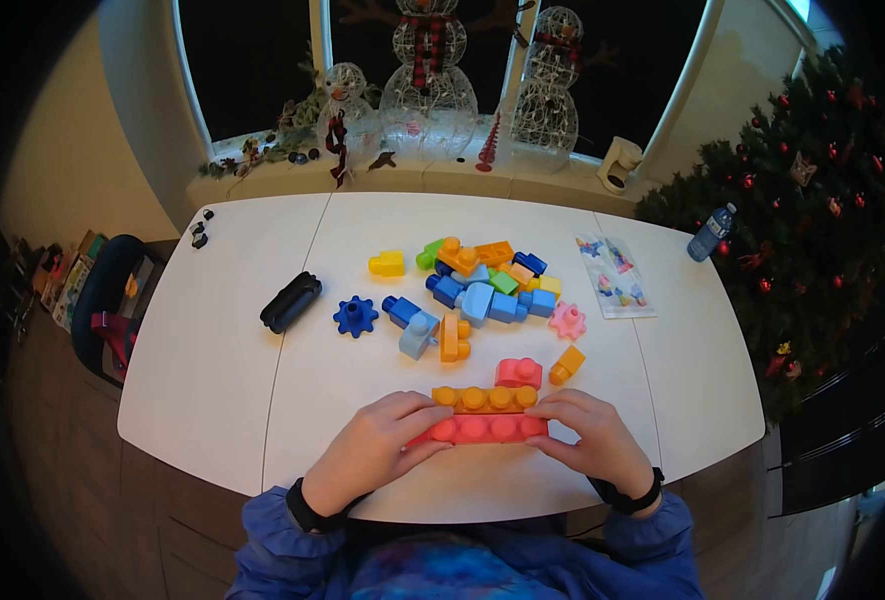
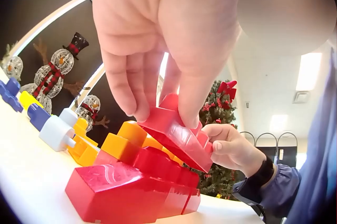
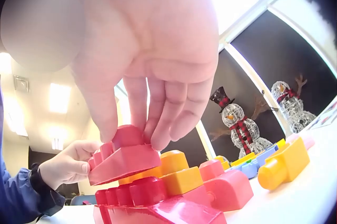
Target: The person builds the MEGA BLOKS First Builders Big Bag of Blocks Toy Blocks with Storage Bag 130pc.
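A long red toy building block (image 1: 488, 430) with a row of studs is pinched at its left end by my left hand (image 1: 378, 435) and at its right end by my right hand (image 1: 591, 432). In both wrist views it hangs tilted close over a red base (image 2: 113, 190) with studs and a sloped end; the head view mostly hides this base. Just behind stands a studded orange block (image 1: 485, 400) on the same build. Beyond the right fingers lie a pink-red block (image 1: 519, 373) and a small orange block (image 1: 567, 366).
Several blue, orange, green and yellow blocks (image 1: 478, 302) are heaped mid-table. Around them lie a blue gear (image 1: 356, 317), a pink gear (image 1: 568, 321), a black case (image 1: 291, 302) and a picture sheet (image 1: 616, 278). A bottle (image 1: 712, 233) stands at the table's right edge.
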Tool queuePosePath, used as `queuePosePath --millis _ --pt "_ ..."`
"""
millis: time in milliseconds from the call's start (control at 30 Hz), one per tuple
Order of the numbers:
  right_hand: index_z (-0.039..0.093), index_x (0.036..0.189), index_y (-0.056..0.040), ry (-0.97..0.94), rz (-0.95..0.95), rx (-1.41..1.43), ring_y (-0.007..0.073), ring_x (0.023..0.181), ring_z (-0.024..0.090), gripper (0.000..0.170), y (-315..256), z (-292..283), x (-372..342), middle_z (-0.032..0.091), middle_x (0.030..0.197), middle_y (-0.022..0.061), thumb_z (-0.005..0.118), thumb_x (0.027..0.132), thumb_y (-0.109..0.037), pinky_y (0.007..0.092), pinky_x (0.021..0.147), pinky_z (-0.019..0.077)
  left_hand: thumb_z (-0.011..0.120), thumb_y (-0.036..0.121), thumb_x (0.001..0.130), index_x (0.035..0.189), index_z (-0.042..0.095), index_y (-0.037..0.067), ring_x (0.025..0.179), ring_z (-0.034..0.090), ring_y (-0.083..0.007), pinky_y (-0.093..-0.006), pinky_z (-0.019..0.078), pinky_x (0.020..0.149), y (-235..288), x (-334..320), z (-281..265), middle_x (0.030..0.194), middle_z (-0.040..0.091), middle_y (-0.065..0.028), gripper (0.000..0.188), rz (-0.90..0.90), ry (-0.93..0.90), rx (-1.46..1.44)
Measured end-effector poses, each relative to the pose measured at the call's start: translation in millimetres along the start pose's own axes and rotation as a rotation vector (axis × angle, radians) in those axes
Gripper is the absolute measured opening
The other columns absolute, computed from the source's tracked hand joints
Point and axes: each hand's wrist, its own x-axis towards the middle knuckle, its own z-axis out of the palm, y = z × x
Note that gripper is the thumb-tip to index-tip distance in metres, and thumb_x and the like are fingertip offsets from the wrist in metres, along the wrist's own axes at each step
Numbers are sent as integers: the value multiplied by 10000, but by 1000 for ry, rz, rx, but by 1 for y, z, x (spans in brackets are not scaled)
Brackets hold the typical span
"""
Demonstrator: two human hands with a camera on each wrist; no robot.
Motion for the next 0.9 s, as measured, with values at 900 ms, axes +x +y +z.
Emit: queuePosePath --millis 900 --pt "754 927 -88 42 -60 -125 246 836 693 140 9 15 -2 691 988 35 840 835 -149 370 716 557 845 90 828 962 727 53 925 715 -288 -380 603 795 -11 0 10 1032 715 -98 182 27 -13 55"
